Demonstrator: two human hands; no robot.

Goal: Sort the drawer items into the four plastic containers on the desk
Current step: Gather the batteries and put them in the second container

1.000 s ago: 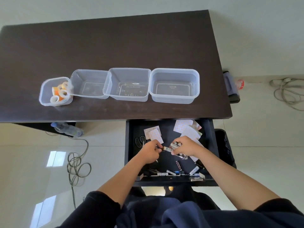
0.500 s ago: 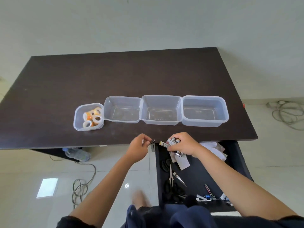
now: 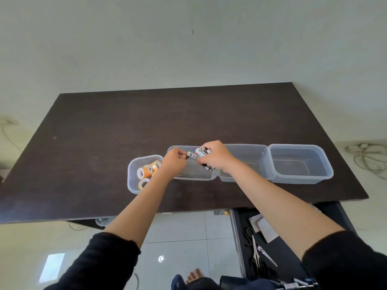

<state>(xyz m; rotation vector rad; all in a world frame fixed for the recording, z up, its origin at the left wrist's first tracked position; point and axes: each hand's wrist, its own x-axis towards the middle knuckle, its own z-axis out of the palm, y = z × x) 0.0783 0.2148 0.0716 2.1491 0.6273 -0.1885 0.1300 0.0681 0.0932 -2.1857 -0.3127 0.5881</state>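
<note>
We hold both hands over the second clear plastic container (image 3: 193, 174) from the dark counter's (image 3: 104, 132) left edge, right hand (image 3: 215, 156) gripping a bundle of cylindrical batteries (image 3: 201, 153), left fingers (image 3: 182, 156) pinching one (image 3: 191, 155); next, we judge, release them inside.

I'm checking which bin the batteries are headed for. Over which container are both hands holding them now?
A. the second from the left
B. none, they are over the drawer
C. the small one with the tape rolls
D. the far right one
A: the left hand and right hand hold the batteries over the second container, right of the tape rolls.
</note>
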